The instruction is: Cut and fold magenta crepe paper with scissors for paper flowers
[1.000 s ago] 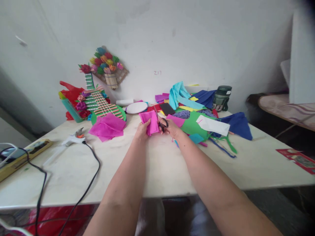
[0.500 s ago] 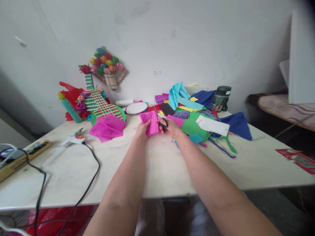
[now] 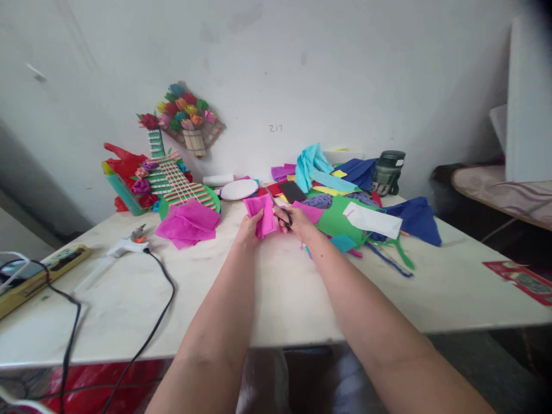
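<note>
Near the middle of the table, my left hand point(image 3: 250, 226) is closed on a folded piece of pink crepe paper point(image 3: 266, 217), thumb on top. My right hand point(image 3: 298, 223) grips dark-handled scissors point(image 3: 284, 216), whose blades point up and to the left along the paper's right edge. Whether the blades are cutting into the paper at this moment I cannot tell. To the left lies a larger loose pink sheet point(image 3: 188, 223), and right of my hands a pile of coloured paper holds a green sheet point(image 3: 340, 219) with a white piece point(image 3: 374, 220) on it.
A glue gun point(image 3: 128, 246) trails a black cord at left, near a yellow power strip point(image 3: 64, 262). Behind stand a flower-decorated paper guitar point(image 3: 172, 184) and a white disc point(image 3: 239, 189). A phone point(image 3: 292, 191) and a dark green bottle point(image 3: 388, 172) are at the back right.
The scissors and my right hand have shifted slightly, with the blades tilting a little more to the left. The folded pink paper stays almost still in my left hand.
</note>
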The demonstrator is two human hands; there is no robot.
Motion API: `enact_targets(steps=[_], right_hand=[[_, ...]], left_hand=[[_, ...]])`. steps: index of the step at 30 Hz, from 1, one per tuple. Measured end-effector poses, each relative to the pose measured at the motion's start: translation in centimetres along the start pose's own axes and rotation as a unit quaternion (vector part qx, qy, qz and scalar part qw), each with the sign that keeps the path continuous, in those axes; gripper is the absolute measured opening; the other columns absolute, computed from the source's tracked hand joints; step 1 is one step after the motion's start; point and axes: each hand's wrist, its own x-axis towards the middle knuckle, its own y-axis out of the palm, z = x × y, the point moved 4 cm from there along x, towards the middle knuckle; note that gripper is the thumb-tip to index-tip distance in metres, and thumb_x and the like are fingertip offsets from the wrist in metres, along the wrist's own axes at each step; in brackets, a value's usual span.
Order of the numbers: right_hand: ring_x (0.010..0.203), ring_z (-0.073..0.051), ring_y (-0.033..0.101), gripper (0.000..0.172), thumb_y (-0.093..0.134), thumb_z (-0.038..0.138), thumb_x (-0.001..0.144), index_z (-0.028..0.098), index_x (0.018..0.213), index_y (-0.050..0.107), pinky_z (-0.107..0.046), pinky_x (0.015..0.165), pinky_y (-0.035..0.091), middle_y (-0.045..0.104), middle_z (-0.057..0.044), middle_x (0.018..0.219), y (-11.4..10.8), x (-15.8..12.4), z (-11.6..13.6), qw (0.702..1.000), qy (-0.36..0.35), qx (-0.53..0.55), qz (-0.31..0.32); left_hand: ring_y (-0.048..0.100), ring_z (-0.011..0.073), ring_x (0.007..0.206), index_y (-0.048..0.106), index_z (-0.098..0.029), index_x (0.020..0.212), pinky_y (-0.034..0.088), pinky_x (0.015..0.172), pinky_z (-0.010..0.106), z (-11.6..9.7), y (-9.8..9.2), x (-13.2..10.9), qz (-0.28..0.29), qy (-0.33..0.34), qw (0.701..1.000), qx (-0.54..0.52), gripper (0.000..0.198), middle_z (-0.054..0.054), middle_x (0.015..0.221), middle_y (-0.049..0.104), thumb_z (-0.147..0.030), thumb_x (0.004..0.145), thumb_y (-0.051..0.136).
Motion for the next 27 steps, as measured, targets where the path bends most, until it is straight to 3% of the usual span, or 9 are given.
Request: enact_targets(steps=[7, 15, 22, 27], right_hand=[[0.034, -0.006, 0.046, 0.041, 0.063, 0.055, 0.072, 0.014, 0.068, 0.057, -0.017, 0.034, 0.034, 0.053, 0.003, 0.045, 0.0, -0.6, 0.4, 1.0, 0.004, 0.015, 0.013], [0.033, -0.005, 0.046, 0.041, 0.061, 0.056, 0.073, 0.015, 0.071, 0.056, -0.016, 0.027, 0.017, 0.054, 0.003, 0.047, -0.4, -0.6, 0.4, 1.0, -0.002, 0.017, 0.004], [0.034, -0.006, 0.048, 0.039, 0.071, 0.049, 0.066, 0.016, 0.066, 0.05, -0.016, 0.028, 0.019, 0.057, 0.002, 0.051, -0.5, -0.5, 0.7, 1.0, -0.008, -0.025, -0.011], [0.037, -0.007, 0.049, 0.037, 0.078, 0.039, 0.057, 0.017, 0.072, 0.053, -0.016, 0.032, 0.028, 0.059, 0.003, 0.054, -0.8, 0.5, -0.3, 0.997, -0.004, -0.053, -0.056]], left_hand=[[0.068, 0.0211, 0.072, 0.061, -0.01, 0.083, 0.055, 0.075, 0.035, 0.1, -0.2, 0.1, 0.013, -0.006, 1.0, 0.003, 0.018, 0.008, 0.069, 0.068, -0.013, 0.068, 0.07], [0.066, 0.0188, 0.067, 0.061, -0.011, 0.079, 0.055, 0.07, 0.031, 0.0, -0.4, 0.1, -0.011, 0.01, 1.0, 0.008, 0.014, 0.006, 0.065, 0.067, -0.013, 0.068, 0.07], [0.065, 0.0154, 0.066, 0.06, -0.015, 0.08, 0.052, 0.068, 0.025, -0.5, -1.4, 1.1, -0.084, 0.074, 0.993, -0.04, 0.017, 0.002, 0.065, 0.067, -0.018, 0.068, 0.072], [0.063, 0.0132, 0.062, 0.06, -0.015, 0.08, 0.05, 0.066, 0.023, -0.9, -1.2, 1.0, -0.068, 0.094, 0.992, -0.058, 0.025, 0.001, 0.066, 0.067, -0.022, 0.063, 0.077]])
